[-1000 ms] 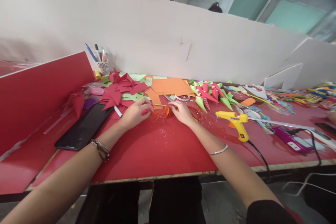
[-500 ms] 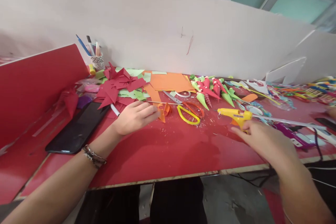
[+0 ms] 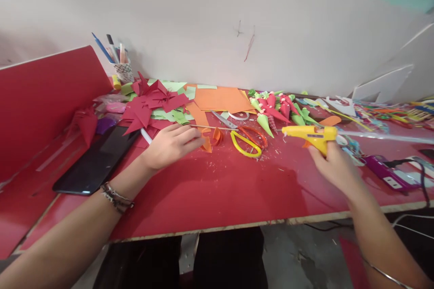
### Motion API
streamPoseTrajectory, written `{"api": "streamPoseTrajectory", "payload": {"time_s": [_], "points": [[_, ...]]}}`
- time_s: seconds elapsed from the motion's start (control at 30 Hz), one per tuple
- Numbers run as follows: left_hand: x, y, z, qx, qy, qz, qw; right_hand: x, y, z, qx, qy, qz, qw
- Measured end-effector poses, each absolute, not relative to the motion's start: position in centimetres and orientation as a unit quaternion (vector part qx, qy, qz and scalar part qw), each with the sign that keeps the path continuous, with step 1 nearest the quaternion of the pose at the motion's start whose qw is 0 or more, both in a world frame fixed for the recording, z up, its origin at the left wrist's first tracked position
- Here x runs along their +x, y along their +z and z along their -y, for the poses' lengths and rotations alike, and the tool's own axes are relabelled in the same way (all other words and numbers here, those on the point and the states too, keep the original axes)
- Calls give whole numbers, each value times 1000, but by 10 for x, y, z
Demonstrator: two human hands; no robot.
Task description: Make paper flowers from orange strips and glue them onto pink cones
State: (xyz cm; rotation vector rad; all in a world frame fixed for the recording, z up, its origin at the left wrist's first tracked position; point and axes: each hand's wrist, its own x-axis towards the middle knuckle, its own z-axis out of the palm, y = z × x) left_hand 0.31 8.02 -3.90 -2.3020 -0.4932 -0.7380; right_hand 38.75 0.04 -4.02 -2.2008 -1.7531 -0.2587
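Observation:
My right hand (image 3: 334,165) is wrapped round the grip of a yellow glue gun (image 3: 310,133), held above the table with its nozzle pointing left. A long clear glue stick (image 3: 383,135) sticks out behind it. My left hand (image 3: 171,145) is on the left, palm down, its fingers bent and pressed together; what they hold, if anything, is hidden. Right at its fingertips are curled orange paper pieces (image 3: 216,136) and a thin wooden stick (image 3: 203,126). Scissors with yellow and orange handles (image 3: 246,144) lie between my hands, among small scraps.
A black phone (image 3: 96,162) and folded dark red paper pieces (image 3: 142,110) lie left, near a pen cup (image 3: 124,72). Orange sheets (image 3: 219,98) and red and green paper cones (image 3: 266,124) are at the back. A purple power strip (image 3: 389,176) with cords is right.
My right hand has lifted the glue gun a little and turned it more level; its grip now shows more clearly. My left hand stays beside the orange paper. The view has shifted slightly.

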Motion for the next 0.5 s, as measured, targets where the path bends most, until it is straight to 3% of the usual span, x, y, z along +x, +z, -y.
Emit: {"api": "streamPoseTrajectory", "payload": {"time_s": [0.2, 0.5], "points": [[4, -39, -79, -888, -277, 175, 323, 316, -3, -4, -733, -99, 633, 228], [5, -35, -75, -892, -301, 122, 315, 269, -11, -9, -665, -13, 697, 268]]}}
